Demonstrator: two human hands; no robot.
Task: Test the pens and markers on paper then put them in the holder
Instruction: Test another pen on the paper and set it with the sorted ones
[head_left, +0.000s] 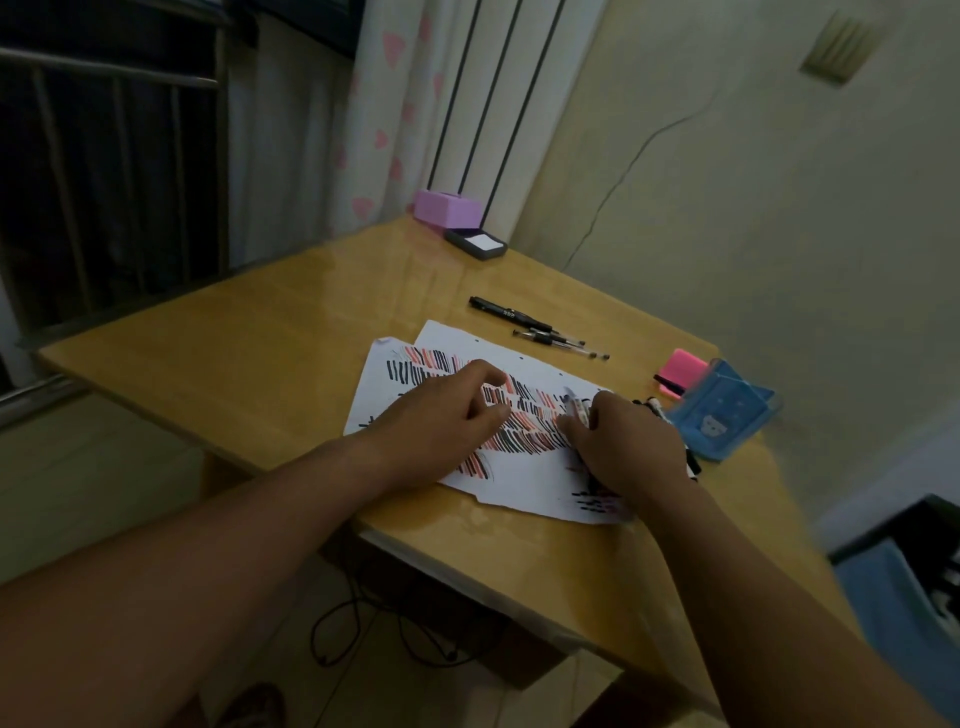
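While left hand (447, 413) rests relaxed on paper (519, 483), right hand (631, 449) grips pen (575, 408) | black pens (537, 328) beyond; blue holder (722, 413) beside

Mid-frame, the left hand (447, 413) rests on the paper (519, 488) striped with red and black strokes, while the right hand (626, 449) grips a pale pen (577, 410) just right of it, black pens (537, 328) above and a blue holder (724, 413) further right on the wooden table (234, 338).

You get one view, worn on your head, looking forward and down over the table (218, 332) toward its far corner. It sits near: left hand (441, 410) and right hand (631, 449) fill mid-frame. The frame seems tilted; right edge blurred.
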